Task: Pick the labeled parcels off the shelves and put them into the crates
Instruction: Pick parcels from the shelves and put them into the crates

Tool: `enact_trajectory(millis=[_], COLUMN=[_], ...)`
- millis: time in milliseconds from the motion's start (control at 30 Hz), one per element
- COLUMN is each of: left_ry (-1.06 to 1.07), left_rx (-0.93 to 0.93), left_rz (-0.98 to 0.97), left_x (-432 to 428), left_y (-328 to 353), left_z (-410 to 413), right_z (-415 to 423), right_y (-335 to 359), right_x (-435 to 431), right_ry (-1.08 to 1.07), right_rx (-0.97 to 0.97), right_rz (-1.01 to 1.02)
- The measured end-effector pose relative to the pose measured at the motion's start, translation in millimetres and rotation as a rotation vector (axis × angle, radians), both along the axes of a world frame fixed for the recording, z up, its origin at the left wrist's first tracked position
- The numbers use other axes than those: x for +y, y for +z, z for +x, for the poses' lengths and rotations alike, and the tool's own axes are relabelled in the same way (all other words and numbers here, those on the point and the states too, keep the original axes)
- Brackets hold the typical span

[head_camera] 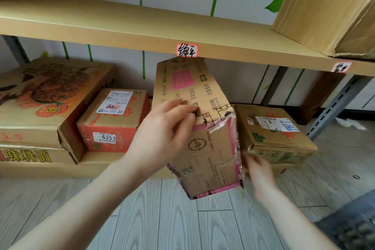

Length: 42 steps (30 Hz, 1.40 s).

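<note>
Parcel: the brown cardboard parcel (205, 154) with torn pink tape along its edges is between my two hands. It hangs in front of the lower shelf (91, 166), its low corner out over the plank floor (162, 219).
Left hand: my left hand (162, 134) lies on the parcel's left side, and its fingers (188, 107) curl over the ridge where the two visible faces meet.
Right hand: my right hand (257, 168) is at the parcel's lower right edge, in the gap beside the neighbouring box (274, 134). It is blurred, so I cannot tell how the fingers lie.
Handling: I judge it stiff and fairly light, since it sits in a loose two-handed hold. The tape is ragged and one corner is frayed, so I would hold it by the flat board faces and the low edge.
Pointing: the face with the recycling mark looks toward me and downward. The face printed ERDOS slopes up and away, ending just under the shelf tag (186, 50).
Long axis: probably along the ERDOS face, tilted, with the near end low and the far end high.
Label: I see no shipping label on the faces shown.
Around: a red box marked 6251 (109, 126) stands to the left, with a large printed carton (40, 97) beyond it.
Crate: a dark slotted thing (355, 225) at the lower right may be a crate, but I cannot tell.
</note>
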<state>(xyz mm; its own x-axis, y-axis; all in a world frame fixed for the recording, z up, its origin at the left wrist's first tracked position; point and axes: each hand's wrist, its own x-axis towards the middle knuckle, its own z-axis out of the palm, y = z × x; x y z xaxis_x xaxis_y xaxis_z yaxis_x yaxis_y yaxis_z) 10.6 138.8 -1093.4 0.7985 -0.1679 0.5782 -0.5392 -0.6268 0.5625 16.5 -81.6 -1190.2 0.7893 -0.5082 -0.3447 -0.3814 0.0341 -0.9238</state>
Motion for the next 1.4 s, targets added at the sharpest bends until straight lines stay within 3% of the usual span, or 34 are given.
enact_trajectory(millis=[133,200,300,533,700,767,833,900,967,1200,1267,1400], left_ry=[0.160,0.052,0.013,-0.142,0.000,0.126,0.236,0.212,0.123,0.048,0.052,0.088], left_rx=[0.394,0.626,0.706,0.629,0.520,0.627,0.860,1.123,1.254,1.155,1.078,0.886], left_rz=[-0.281,-0.608,-0.818,-0.853,-0.501,-0.398,-0.383,-0.587,-0.799,-1.060,-1.143,-1.131], left_x=[-2.7,-5.8,-7.5,-8.0,-9.6,-13.1,-14.4,-13.1,-7.5,10.0,18.7,25.9], left_y=[-1.1,0.2,-2.5,-10.3,-46.5,-63.3,-82.0,-94.6,-101.5,-98.0,-97.5,-98.4], left_z=[-1.2,0.3,3.8,-0.1,12.3,15.8,20.1,24.0,29.5,19.6,14.3,2.2], right_z=[17.1,20.6,21.1,7.1,1.3,2.0,3.6,3.9,2.7,-17.4,-25.0,-23.7], right_y=[70.3,95.7,112.0,96.4,86.1,85.2,83.3,81.6,80.6,61.6,52.6,36.9], right_x=[2.0,13.6,29.8,7.1,-9.8,-19.3,-30.1,-39.7,-47.1,-67.1,-63.2,-43.3], right_ry=[0.322,0.564,0.663,0.419,0.370,0.369,0.355,0.346,0.328,0.243,0.293,0.228], right_rx=[-0.245,-0.294,-0.257,-0.319,-0.314,-0.337,-0.362,-0.361,-0.343,-0.274,-0.218,-0.232], right_rz=[0.135,0.114,0.067,0.520,0.591,0.573,0.536,0.506,0.509,0.541,0.451,0.289])
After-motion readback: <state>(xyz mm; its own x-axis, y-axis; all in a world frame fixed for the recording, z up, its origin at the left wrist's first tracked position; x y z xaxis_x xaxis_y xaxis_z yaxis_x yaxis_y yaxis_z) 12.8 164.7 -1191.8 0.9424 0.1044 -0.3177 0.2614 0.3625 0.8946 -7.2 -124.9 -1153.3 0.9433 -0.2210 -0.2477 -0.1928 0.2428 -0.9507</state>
